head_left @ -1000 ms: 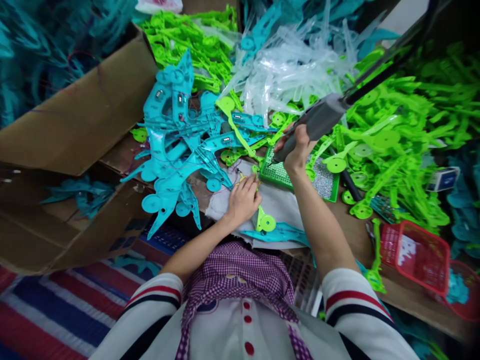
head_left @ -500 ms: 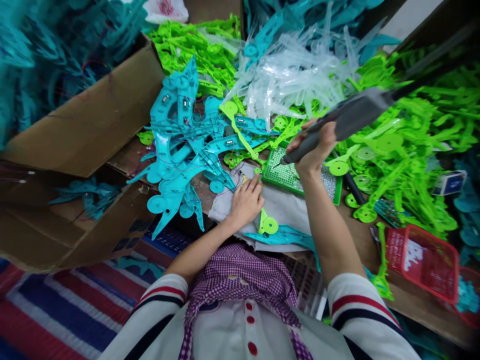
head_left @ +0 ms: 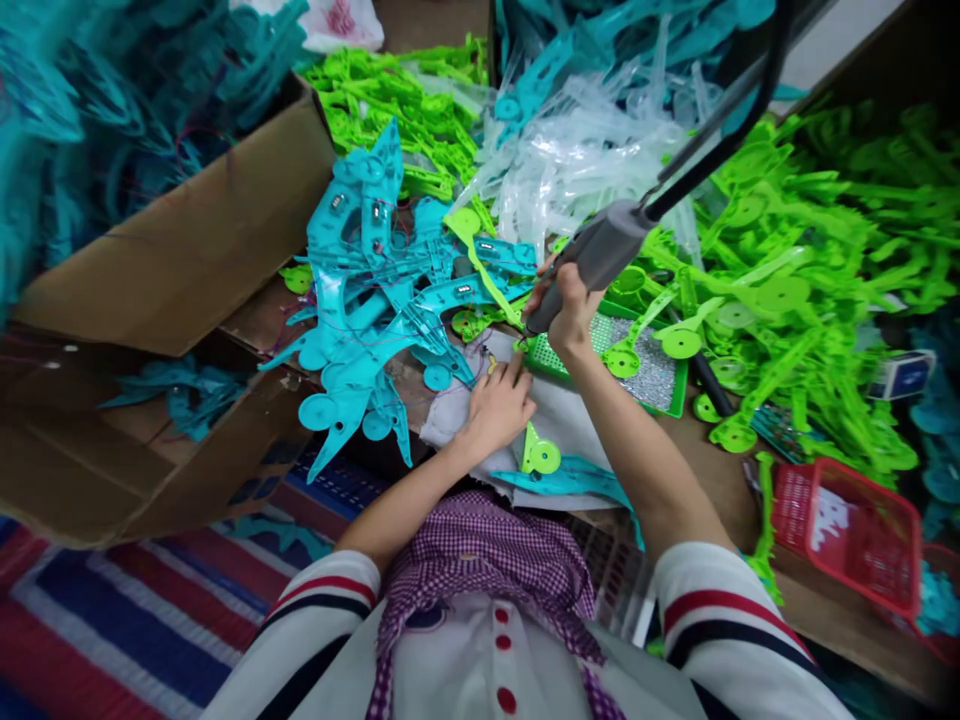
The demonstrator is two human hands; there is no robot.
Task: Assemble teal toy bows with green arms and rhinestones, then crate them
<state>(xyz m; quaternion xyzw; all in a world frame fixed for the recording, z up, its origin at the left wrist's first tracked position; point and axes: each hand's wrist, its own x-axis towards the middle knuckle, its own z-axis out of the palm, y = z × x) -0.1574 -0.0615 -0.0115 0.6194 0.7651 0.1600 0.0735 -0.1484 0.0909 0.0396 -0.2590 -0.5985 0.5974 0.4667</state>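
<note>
My right hand (head_left: 568, 312) is wrapped round a grey electric screwdriver (head_left: 600, 248), which slants down to the left. Its tip is close to the fingertips of my left hand (head_left: 501, 402), over a small green round end. My left fingers press down on a bright green plastic part (head_left: 540, 456), mostly hidden under the hand, with its disc end showing to the right. Beneath lie a whitish cloth (head_left: 566, 410) and a teal plastic part (head_left: 562, 476). Just right of the tip stands a green perforated tray (head_left: 681, 392) of small metallic pieces, probably screws, with a green part across it.
Teal plastic parts with wires (head_left: 360, 290) are piled left, beside cardboard boxes (head_left: 180, 230). Clear plastic parts (head_left: 577, 150) and heaps of green parts (head_left: 810, 290) lie behind and right. A red basket (head_left: 862, 540) stands at the right edge. A black cable runs up from the screwdriver.
My right hand has brought the screwdriver left and down, from over the tray to my left fingertips. A green part now lies across the tray. My left hand stays nearly in place.
</note>
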